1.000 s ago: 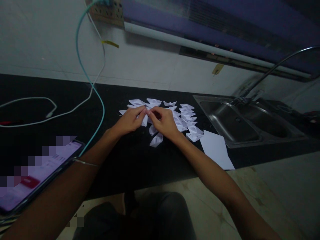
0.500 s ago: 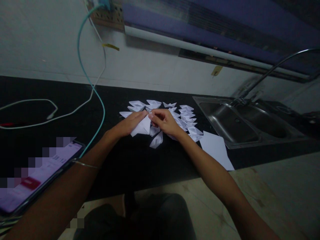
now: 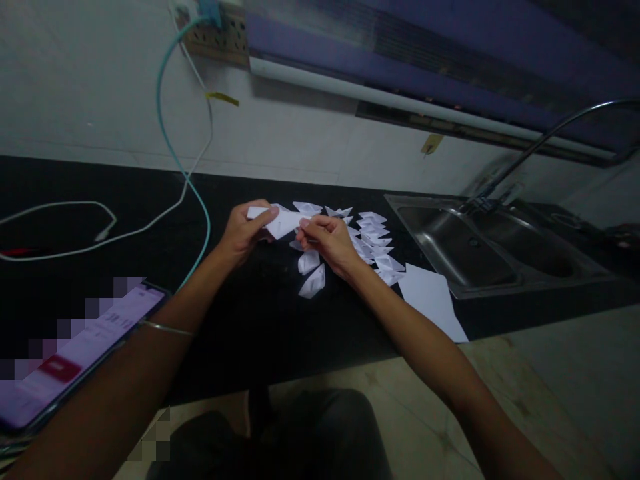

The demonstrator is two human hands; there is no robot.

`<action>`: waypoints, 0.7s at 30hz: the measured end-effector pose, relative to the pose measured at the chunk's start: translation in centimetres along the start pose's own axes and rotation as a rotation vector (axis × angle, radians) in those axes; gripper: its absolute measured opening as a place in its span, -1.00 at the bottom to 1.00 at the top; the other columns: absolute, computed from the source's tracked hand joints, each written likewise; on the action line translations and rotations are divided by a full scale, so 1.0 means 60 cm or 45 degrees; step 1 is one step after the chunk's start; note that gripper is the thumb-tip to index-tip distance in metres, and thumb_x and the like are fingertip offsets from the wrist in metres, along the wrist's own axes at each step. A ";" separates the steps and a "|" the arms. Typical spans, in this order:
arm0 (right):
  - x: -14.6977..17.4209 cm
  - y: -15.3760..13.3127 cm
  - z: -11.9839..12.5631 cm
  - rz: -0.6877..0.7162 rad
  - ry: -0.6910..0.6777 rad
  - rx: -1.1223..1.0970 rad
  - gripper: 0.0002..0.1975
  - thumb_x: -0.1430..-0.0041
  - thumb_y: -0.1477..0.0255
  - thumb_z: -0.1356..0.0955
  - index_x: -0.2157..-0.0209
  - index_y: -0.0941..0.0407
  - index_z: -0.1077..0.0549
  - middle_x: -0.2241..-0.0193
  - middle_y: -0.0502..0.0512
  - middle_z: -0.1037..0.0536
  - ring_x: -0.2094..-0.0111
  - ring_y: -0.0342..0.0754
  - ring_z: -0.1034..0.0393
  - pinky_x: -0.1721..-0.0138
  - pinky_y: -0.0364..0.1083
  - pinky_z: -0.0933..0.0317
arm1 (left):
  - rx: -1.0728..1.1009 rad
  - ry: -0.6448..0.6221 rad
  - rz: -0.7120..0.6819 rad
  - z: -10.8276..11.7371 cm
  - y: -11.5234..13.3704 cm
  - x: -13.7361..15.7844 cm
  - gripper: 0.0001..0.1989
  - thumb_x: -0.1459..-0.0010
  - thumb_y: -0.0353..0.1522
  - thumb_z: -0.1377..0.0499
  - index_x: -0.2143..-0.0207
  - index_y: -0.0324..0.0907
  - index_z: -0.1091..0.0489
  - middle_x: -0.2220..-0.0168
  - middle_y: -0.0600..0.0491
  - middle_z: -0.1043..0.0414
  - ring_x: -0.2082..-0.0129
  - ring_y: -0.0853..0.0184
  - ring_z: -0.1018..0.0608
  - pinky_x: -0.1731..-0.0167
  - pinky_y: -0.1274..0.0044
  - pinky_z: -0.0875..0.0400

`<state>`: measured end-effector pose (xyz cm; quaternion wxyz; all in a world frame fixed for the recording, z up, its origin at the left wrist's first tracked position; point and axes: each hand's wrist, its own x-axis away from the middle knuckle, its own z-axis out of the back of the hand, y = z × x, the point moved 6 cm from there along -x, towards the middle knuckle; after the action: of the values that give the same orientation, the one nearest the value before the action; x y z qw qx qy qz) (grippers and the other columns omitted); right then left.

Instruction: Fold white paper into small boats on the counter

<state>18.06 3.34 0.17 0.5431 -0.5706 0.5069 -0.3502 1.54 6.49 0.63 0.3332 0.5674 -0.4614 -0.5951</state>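
Note:
A partly folded sheet of white paper (image 3: 283, 224) is held between my two hands above the dark counter. My left hand (image 3: 247, 230) grips its left end, thumb on top. At its right corner, the fingertips of my right hand (image 3: 327, 241) pinch the paper. Behind and beside the hands lie several folded white paper boats (image 3: 375, 233) in rough rows, some hidden by my right hand. Two more folded paper pieces (image 3: 313, 281) rest just below the hands.
Flat white paper (image 3: 433, 300) lies at the right near a steel double sink (image 3: 465, 247) with a curved faucet (image 3: 540, 143). A phone (image 3: 85, 353) is by my left forearm. Teal (image 3: 207, 220) and white cables (image 3: 150, 223) cross the counter's left side.
The folded paper has been lifted off the counter and turned. My left hand has moved left and up, now gripping the paper's end; the right hand stays near the same place.

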 end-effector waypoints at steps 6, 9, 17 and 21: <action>0.005 0.009 -0.012 -0.035 -0.045 -0.009 -0.73 -0.05 0.19 -0.49 0.43 0.13 -0.55 0.43 0.06 -0.61 0.49 -0.21 -0.42 0.40 -0.19 -0.36 | 0.045 -0.011 0.060 0.000 -0.018 -0.006 -0.66 -0.04 -0.10 -0.32 0.40 -0.19 -0.40 0.51 0.06 -0.44 0.53 0.38 -0.49 0.60 0.58 -0.39; 0.004 0.017 -0.010 -0.023 0.010 -0.032 -0.71 -0.05 0.18 -0.49 0.39 0.14 -0.56 0.40 0.07 -0.63 0.46 -0.20 -0.45 0.35 -0.17 -0.39 | -0.088 -0.122 0.061 -0.019 -0.018 -0.001 -0.58 -0.09 0.00 -0.26 0.40 -0.21 -0.44 0.50 0.01 -0.49 0.52 0.35 -0.51 0.58 0.56 -0.42; -0.006 0.017 0.010 0.082 0.065 0.408 -0.65 -0.11 0.12 -0.43 0.39 0.15 -0.54 0.49 0.05 -0.56 0.53 -0.17 -0.39 0.48 -0.17 -0.29 | -0.154 -0.120 -0.079 -0.018 -0.009 0.001 -0.45 -0.24 0.02 -0.10 -0.04 -0.22 -0.40 0.20 -0.10 -0.59 0.22 0.24 -0.60 0.24 0.46 -0.52; -0.003 -0.011 0.013 0.301 0.178 0.509 -0.74 -0.14 0.18 -0.42 0.38 0.11 -0.49 0.46 0.01 -0.52 0.47 -0.16 -0.38 0.45 -0.18 -0.25 | -0.326 -0.142 -0.139 -0.017 -0.016 -0.001 -0.55 -0.31 -0.04 -0.04 0.00 -0.19 -0.40 0.14 -0.08 -0.55 0.14 0.24 -0.58 0.11 0.41 -0.48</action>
<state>18.88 3.65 0.74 0.6460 -0.3629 0.5271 -0.4161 2.69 6.72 -0.15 0.3438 0.5106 -0.3679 -0.6970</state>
